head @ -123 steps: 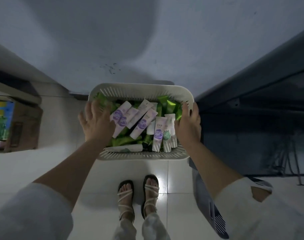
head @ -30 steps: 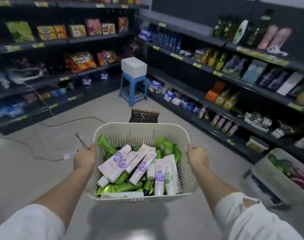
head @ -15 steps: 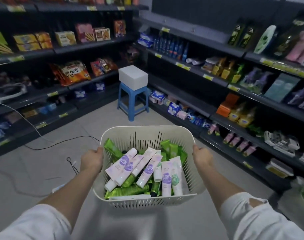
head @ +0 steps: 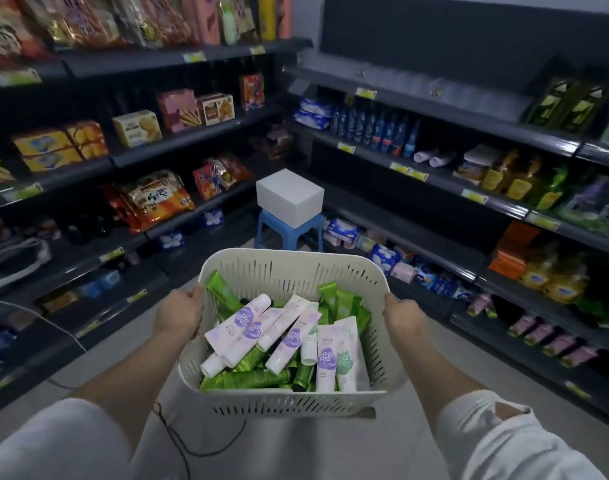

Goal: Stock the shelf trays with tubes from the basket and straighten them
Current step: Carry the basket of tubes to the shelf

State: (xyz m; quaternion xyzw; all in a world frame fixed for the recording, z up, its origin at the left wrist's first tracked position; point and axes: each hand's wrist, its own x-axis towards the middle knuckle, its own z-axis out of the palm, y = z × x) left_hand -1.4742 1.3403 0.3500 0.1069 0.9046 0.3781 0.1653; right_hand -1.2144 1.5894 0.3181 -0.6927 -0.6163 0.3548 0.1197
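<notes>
I carry a cream slotted plastic basket (head: pixel 292 268) in front of me at waist height. My left hand (head: pixel 178 315) grips its left rim and my right hand (head: pixel 401 315) grips its right rim. Inside lie several tubes (head: pixel 258 329), white ones with purple or green labels on top of shiny green ones. Pink tubes (head: pixel 545 337) stand in a row on the low shelf at the right.
Dark shelving with snacks runs along the left (head: pixel 150 150) and with toiletries along the right (head: pixel 434 174). A blue stool (head: pixel 285 233) bearing a white box (head: pixel 289 197) stands in the corner ahead. Cables (head: pixel 178 441) trail over the grey floor.
The basket, lifted from the floor earlier, stays in both hands. The view has swung left and closer to the corner, and the stool now sits directly behind the basket.
</notes>
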